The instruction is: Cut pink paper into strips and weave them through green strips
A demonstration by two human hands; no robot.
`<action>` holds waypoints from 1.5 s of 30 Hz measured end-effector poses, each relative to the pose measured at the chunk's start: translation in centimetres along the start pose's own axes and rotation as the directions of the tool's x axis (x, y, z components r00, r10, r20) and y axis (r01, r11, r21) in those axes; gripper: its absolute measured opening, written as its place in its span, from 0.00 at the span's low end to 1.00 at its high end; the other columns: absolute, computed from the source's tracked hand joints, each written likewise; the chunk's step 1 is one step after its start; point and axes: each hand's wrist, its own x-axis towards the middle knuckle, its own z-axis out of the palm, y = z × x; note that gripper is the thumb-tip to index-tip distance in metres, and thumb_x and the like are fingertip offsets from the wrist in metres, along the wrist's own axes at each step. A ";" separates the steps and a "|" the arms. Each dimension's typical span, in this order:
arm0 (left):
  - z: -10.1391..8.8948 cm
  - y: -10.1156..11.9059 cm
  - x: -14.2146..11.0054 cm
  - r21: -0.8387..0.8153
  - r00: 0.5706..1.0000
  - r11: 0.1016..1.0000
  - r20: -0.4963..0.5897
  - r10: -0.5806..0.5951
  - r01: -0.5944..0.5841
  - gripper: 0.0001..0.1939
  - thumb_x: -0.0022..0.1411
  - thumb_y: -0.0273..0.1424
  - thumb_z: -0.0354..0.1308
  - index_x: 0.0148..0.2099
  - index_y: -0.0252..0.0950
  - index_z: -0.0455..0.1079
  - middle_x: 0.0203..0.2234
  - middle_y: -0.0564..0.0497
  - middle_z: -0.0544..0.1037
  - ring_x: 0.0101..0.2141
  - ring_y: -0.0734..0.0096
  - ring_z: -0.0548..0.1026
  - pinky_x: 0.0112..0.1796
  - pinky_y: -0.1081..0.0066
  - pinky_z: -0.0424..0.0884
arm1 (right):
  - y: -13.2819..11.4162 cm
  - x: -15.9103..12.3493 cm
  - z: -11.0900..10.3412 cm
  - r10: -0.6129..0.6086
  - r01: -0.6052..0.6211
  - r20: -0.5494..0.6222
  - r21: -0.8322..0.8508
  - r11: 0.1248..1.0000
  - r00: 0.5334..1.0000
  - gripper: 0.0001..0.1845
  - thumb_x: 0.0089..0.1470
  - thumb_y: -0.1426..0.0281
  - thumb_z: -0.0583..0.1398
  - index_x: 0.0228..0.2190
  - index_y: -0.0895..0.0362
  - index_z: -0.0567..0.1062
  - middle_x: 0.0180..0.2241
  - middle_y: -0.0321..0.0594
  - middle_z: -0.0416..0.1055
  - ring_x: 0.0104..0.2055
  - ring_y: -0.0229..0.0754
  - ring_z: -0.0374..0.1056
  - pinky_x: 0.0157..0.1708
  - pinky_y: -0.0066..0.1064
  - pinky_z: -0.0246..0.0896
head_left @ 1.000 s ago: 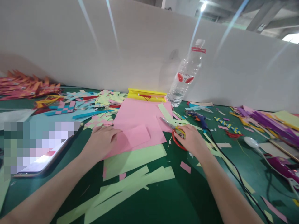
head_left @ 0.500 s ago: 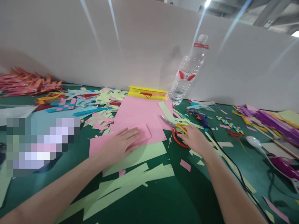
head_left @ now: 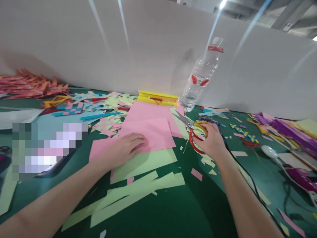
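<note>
Your left hand [head_left: 128, 147] rests open on pink paper [head_left: 157, 127]; near its right edge, your right hand [head_left: 213, 140] grips scissors [head_left: 190, 124] pointing forward-left.

pale partition [head_left: 94, 62] behind | green table [head_left: 173, 211] | bright ceiling lamp [head_left: 223, 4] | grey beam [head_left: 288, 16] upper right

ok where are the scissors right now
In the head view, the scissors are right of centre, in the right hand, by the right edge of the pink paper and below the bottle.
</note>
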 end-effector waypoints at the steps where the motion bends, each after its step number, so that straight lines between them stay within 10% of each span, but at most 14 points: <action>1: 0.1 0.0 0.0 -0.021 1.000 1.000 0.007 -0.006 0.006 0.18 0.69 0.34 0.45 0.57 0.39 0.67 0.58 0.49 0.68 0.57 0.63 0.64 0.57 0.61 0.60 | 0.1 0.0 -0.1 -0.019 0.019 0.012 0.008 1.000 1.000 0.26 0.43 0.63 0.63 0.44 0.58 0.67 0.45 0.53 0.66 0.50 0.57 0.64 0.48 0.47 0.60; 13: 0.5 -0.4 0.1 -0.106 0.996 0.991 0.019 0.082 -0.080 0.20 0.69 0.31 0.43 0.59 0.44 0.65 0.60 0.52 0.65 0.61 0.67 0.59 0.60 0.62 0.55 | -1.6 -0.7 -1.1 -0.320 0.234 0.492 0.230 0.945 0.809 0.21 0.43 0.68 0.63 0.43 0.51 0.71 0.49 0.43 0.67 0.53 0.51 0.63 0.55 0.50 0.51; 45: 0.3 0.5 0.4 -0.048 0.982 0.998 0.179 0.054 -0.046 0.23 0.70 0.30 0.39 0.65 0.41 0.56 0.64 0.53 0.57 0.64 0.67 0.51 0.63 0.60 0.45 | -3.3 -1.3 -1.0 -0.384 0.242 0.578 0.310 0.920 0.720 0.22 0.45 0.72 0.61 0.45 0.50 0.71 0.51 0.42 0.65 0.58 0.49 0.58 0.59 0.47 0.48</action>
